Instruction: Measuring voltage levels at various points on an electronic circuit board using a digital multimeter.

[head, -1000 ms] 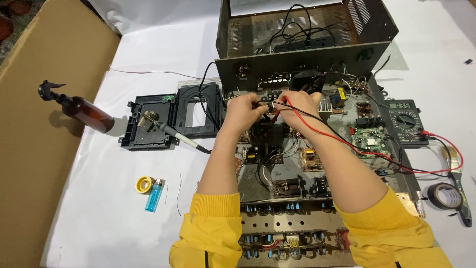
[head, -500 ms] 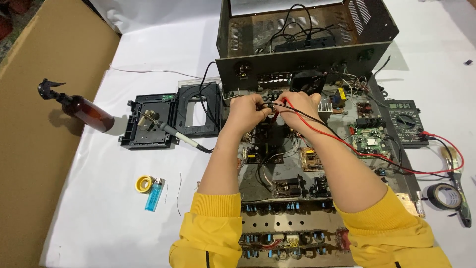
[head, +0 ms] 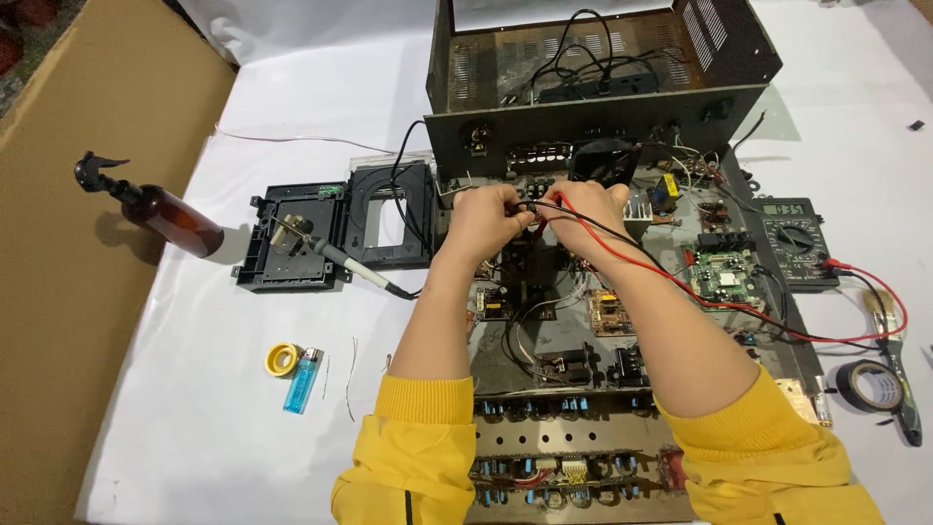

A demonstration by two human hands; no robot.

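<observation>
- Both hands meet at the centre of the view, over the opened grey metal chassis packed with circuit boards. The left hand is curled shut, pinching what looks like a black probe tip, and the right hand is closed likewise on the red-leaded probe; held this close together, the tips can bear on one small spot.
- The thin red and black test leads trail from the hands toward 3 o'clock, where the dark digital multimeter lies flat with its display facing up, readable at a glance.
- At 9 o'clock a grey-handled soldering iron rests across a black plastic drive frame, keeping its tip off the white cloth.
- The probe tips and the part they touch are hidden by the fingers.
- The dark metal case at 12 o'clock is cut off at the top edge.
</observation>
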